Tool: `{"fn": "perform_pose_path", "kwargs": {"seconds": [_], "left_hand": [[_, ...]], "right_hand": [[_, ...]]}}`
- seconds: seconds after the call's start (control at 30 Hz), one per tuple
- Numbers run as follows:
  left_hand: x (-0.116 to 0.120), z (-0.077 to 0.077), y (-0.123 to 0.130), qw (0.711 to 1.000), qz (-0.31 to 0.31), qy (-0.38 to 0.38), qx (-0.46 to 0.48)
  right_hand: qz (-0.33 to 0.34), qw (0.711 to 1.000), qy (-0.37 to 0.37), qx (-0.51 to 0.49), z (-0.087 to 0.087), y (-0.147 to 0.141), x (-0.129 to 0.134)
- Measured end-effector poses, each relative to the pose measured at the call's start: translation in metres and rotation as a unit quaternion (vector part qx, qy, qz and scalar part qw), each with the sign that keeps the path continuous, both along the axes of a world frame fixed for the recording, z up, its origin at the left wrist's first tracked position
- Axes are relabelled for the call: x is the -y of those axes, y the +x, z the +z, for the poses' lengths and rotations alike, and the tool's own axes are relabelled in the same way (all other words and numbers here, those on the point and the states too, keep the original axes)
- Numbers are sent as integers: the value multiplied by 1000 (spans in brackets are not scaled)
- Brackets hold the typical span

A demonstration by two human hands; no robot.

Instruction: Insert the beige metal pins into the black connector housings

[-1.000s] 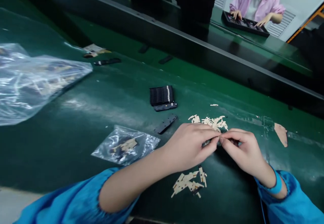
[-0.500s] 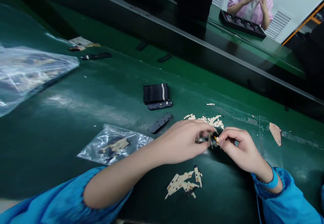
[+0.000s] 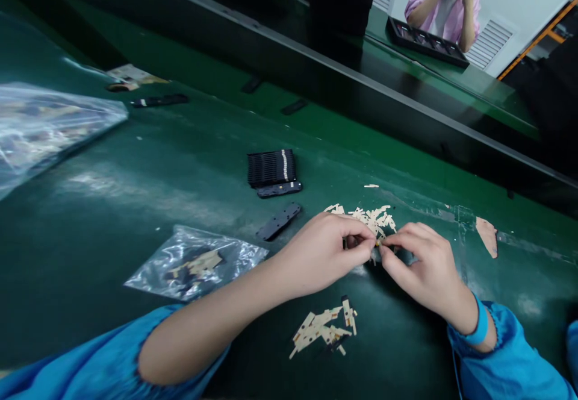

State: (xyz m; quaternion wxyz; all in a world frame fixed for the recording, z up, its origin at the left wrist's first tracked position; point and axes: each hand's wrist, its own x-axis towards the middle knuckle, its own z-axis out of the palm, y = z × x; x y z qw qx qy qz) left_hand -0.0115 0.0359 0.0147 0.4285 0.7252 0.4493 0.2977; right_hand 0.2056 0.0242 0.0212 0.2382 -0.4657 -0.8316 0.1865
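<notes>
My left hand (image 3: 327,252) reaches in from the left, thumb and forefinger pinched together. Facing it, my right hand (image 3: 422,261) is also pinched, its fingertips almost touching those of the left. Between the fingertips shows a tiny piece with a yellow-orange patch (image 3: 378,243), mostly covered by the fingers. Just behind them lies a loose heap of thin cream strips (image 3: 377,218), partly hidden by my left hand. Nearer to me, below the hands, is a pile of flat cream pieces (image 3: 320,328) with orange and dark spots.
A row of slim black parts (image 3: 271,168) is stacked beyond my left hand, with a single black part (image 3: 279,222) in front. A small clear bag (image 3: 198,261) holds cream pieces; a larger bag (image 3: 58,129) lies far left. Across the ledge a person in pink (image 3: 445,8) sits behind a black tray (image 3: 427,43).
My hands have drawn closer together, the fingertips now nearly meeting over the small piece. The view has shifted slightly. Across the ledge, the other person's hands have risen.
</notes>
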Motion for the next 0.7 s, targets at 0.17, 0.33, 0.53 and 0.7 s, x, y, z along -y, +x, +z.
{"fn": "perform_pose_path", "kwargs": {"seconds": [0.17,0.33,0.53,0.7], "left_hand": [[3,4,0,999,-33,-17,-12],[2,7,-3,999,-38,-34,-12],[2,3,-2,1000,-13,-1,-26],[5,2,-2,994,-78,59,-39]], "right_hand": [[26,999,-27,8,0,-2,2],[8,1000,-1,-9,2,-1,2],[13,1000,21,4,4,-2,4],[39,998,-44,-10,3,-4,3]]}}
